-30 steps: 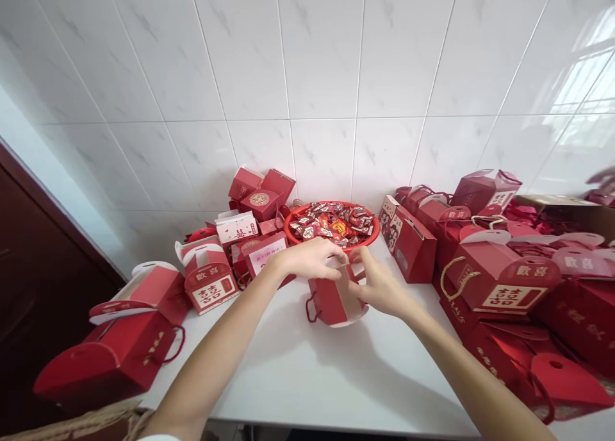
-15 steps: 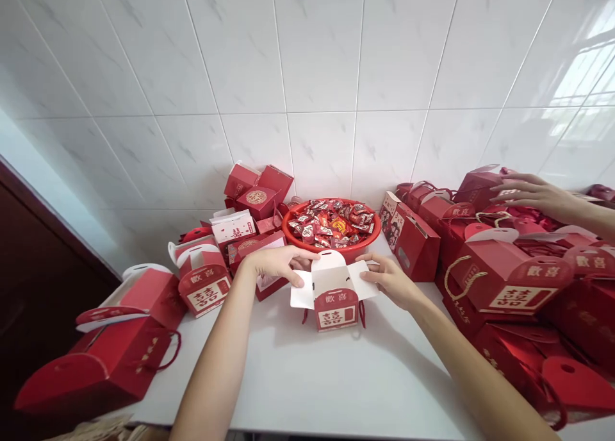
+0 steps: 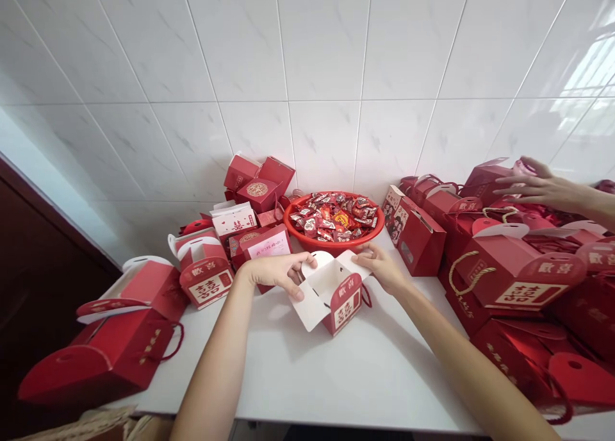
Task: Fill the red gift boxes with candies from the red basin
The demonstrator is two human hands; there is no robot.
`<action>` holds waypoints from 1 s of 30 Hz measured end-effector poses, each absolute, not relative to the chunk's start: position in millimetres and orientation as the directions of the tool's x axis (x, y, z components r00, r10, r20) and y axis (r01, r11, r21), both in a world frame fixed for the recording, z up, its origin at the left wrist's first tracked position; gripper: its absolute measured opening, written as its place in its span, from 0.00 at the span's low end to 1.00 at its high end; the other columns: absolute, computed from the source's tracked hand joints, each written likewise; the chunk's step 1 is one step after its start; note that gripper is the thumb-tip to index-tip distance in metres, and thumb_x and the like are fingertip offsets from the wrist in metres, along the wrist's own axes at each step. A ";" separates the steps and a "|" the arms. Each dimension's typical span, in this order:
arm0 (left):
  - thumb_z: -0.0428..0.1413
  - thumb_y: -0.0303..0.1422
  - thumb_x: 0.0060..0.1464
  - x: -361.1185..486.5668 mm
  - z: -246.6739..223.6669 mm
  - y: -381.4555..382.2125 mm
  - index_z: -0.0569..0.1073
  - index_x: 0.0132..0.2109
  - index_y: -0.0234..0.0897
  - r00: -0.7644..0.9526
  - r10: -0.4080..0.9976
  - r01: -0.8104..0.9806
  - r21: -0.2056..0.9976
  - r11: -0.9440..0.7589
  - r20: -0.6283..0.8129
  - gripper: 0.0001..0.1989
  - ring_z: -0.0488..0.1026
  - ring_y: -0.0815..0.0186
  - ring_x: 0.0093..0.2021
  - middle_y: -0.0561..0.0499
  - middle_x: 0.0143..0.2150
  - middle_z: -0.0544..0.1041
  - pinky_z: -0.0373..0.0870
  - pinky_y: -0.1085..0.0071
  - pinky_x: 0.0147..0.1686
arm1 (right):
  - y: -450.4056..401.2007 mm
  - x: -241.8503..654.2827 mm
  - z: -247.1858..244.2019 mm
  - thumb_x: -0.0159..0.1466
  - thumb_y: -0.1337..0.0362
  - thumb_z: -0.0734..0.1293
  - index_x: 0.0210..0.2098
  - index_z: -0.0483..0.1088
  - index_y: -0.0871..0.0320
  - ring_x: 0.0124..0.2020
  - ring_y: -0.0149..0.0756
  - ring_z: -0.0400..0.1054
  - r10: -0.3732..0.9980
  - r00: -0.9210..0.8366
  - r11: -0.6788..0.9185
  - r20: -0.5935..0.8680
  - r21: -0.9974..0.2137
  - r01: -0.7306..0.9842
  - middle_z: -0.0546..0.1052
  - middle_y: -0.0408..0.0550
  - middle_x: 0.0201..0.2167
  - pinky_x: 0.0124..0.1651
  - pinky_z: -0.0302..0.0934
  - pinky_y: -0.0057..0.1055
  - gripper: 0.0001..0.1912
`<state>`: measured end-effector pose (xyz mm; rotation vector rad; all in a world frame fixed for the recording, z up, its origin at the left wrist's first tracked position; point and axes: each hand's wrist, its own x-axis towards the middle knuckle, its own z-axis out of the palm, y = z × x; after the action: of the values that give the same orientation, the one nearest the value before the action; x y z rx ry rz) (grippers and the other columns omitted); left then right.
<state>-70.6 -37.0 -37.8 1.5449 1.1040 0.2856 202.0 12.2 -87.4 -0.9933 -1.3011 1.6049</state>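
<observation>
On white table, before red basin: open red box, bottom hidden. Co-worker's hand far right, arm cut off by frame. Front flap reads 歡喜, label 囍. Left hand half open, thumb touching side flap; grip cannot be told. Right hand narrow, thumb and fingertips holding opposite flap.

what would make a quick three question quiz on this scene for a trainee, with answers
1. Which hand is at the white flap, picture right, of the red cardboard box with white insides? A) left B) right
2. True or false: the box's top is shut.
3. What fills the round red plastic basin behind it?

Key: 1. B, right hand; 2. false, flaps spread; 3. small wrapped sweets.
</observation>
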 end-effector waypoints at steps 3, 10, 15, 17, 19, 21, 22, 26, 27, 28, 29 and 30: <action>0.72 0.34 0.37 -70.3 -48.1 -35.0 0.65 0.55 0.42 0.469 0.830 0.446 0.892 0.072 -0.301 0.38 0.76 0.63 0.41 0.53 0.42 0.77 0.71 0.67 0.44 | 15.0 192.2 -94.2 0.43 0.52 0.78 0.32 0.62 0.54 0.25 0.37 0.70 0.983 -0.182 -0.031 -0.007 -0.991 -0.133 0.74 0.40 0.22 0.28 0.61 0.31 0.26; 0.70 0.36 0.39 -64.2 -45.5 -32.4 0.63 0.64 0.41 0.433 0.872 0.507 0.861 -0.026 -0.229 0.44 0.75 0.58 0.48 0.48 0.47 0.78 0.70 0.64 0.48 | 16.3 204.3 -94.7 0.50 0.51 0.73 0.27 0.64 0.55 0.29 0.36 0.69 0.955 0.006 0.295 0.295 -0.955 -0.022 0.74 0.43 0.25 0.35 0.64 0.34 0.18; 0.66 0.47 0.47 -61.3 -16.8 -34.7 0.71 0.61 0.40 0.315 0.927 0.712 0.696 -0.090 -0.203 0.36 0.74 0.62 0.36 0.52 0.35 0.78 0.67 0.70 0.36 | 31.5 215.8 -75.6 0.54 0.54 0.69 0.27 0.68 0.56 0.30 0.36 0.68 0.863 0.170 0.468 0.476 -0.880 0.087 0.74 0.45 0.26 0.37 0.64 0.35 0.12; 0.61 0.50 0.51 -55.0 -6.2 -27.8 0.76 0.56 0.40 0.268 0.962 0.747 0.643 -0.169 -0.058 0.29 0.74 0.63 0.35 0.52 0.35 0.78 0.67 0.70 0.36 | 44.2 214.4 -67.2 0.54 0.56 0.68 0.28 0.68 0.56 0.31 0.37 0.69 0.838 0.199 0.502 0.509 -0.861 0.088 0.75 0.46 0.27 0.38 0.64 0.35 0.10; 0.58 0.48 0.54 -43.3 0.6 -12.9 0.79 0.51 0.39 0.267 0.960 0.747 0.612 -0.260 0.082 0.23 0.75 0.61 0.39 0.49 0.39 0.80 0.68 0.69 0.40 | 60.2 209.1 -59.9 0.55 0.57 0.67 0.29 0.68 0.56 0.32 0.38 0.70 0.837 0.175 0.510 0.519 -0.855 0.097 0.76 0.47 0.29 0.39 0.65 0.35 0.09; 0.57 0.43 0.53 -27.5 3.5 9.1 0.80 0.47 0.39 0.333 0.940 0.758 0.570 -0.316 0.078 0.18 0.76 0.60 0.43 0.48 0.44 0.81 0.69 0.69 0.43 | 78.0 201.3 -54.4 0.56 0.59 0.65 0.31 0.68 0.56 0.34 0.38 0.71 0.869 0.074 0.470 0.488 -0.864 0.181 0.77 0.48 0.32 0.40 0.65 0.35 0.07; 0.57 0.41 0.52 -19.0 3.8 21.5 0.81 0.44 0.40 0.376 0.927 0.790 0.517 -0.331 0.019 0.16 0.76 0.59 0.43 0.49 0.43 0.82 0.69 0.70 0.43 | 86.7 197.2 -52.4 0.56 0.60 0.65 0.32 0.68 0.55 0.34 0.38 0.71 0.890 0.003 0.441 0.455 -0.864 0.244 0.78 0.48 0.33 0.40 0.65 0.35 0.07; 0.60 0.38 0.45 9.0 0.4 65.8 0.80 0.32 0.41 0.336 0.919 0.910 0.322 -0.261 -0.206 0.08 0.76 0.59 0.35 0.50 0.34 0.82 0.69 0.69 0.39 | 115.6 184.8 -47.9 0.50 0.64 0.71 0.26 0.68 0.55 0.29 0.36 0.69 0.919 -0.243 0.387 0.309 -0.819 0.423 0.75 0.42 0.24 0.35 0.61 0.31 0.07; 0.61 0.37 0.42 13.0 -1.7 73.1 0.80 0.32 0.41 0.314 0.925 0.921 0.305 -0.241 -0.216 0.08 0.76 0.58 0.34 0.49 0.33 0.82 0.70 0.67 0.39 | 120.6 183.3 -47.3 0.47 0.65 0.73 0.23 0.67 0.55 0.27 0.35 0.67 0.916 -0.281 0.387 0.286 -0.814 0.433 0.73 0.41 0.22 0.33 0.60 0.30 0.10; 0.63 0.36 0.40 15.8 -4.3 78.5 0.80 0.32 0.40 0.295 0.931 0.928 0.297 -0.226 -0.214 0.09 0.76 0.57 0.34 0.47 0.32 0.81 0.70 0.66 0.38 | 124.8 182.5 -46.7 0.45 0.66 0.75 0.21 0.66 0.55 0.26 0.34 0.66 0.911 -0.318 0.388 0.263 -0.809 0.442 0.72 0.40 0.20 0.32 0.58 0.29 0.12; 0.64 0.35 0.38 17.5 -7.3 82.3 0.79 0.32 0.39 0.284 0.936 0.931 0.293 -0.217 -0.208 0.09 0.76 0.55 0.33 0.45 0.32 0.81 0.71 0.64 0.38 | 128.3 182.2 -46.1 0.43 0.66 0.76 0.20 0.65 0.55 0.26 0.34 0.65 0.903 -0.355 0.391 0.242 -0.804 0.448 0.72 0.40 0.19 0.31 0.57 0.29 0.14; 0.64 0.34 0.37 18.4 -10.6 84.6 0.79 0.32 0.38 0.278 0.940 0.932 0.293 -0.214 -0.198 0.10 0.77 0.53 0.34 0.43 0.33 0.81 0.71 0.63 0.39 | 131.2 182.3 -45.6 0.42 0.67 0.77 0.20 0.66 0.54 0.25 0.33 0.65 0.894 -0.388 0.395 0.224 -0.802 0.448 0.71 0.39 0.19 0.30 0.57 0.29 0.15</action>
<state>18.4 84.6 -10.6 2.2019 1.6984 0.0309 182.3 131.2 -45.6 -1.1447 -1.9925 0.8637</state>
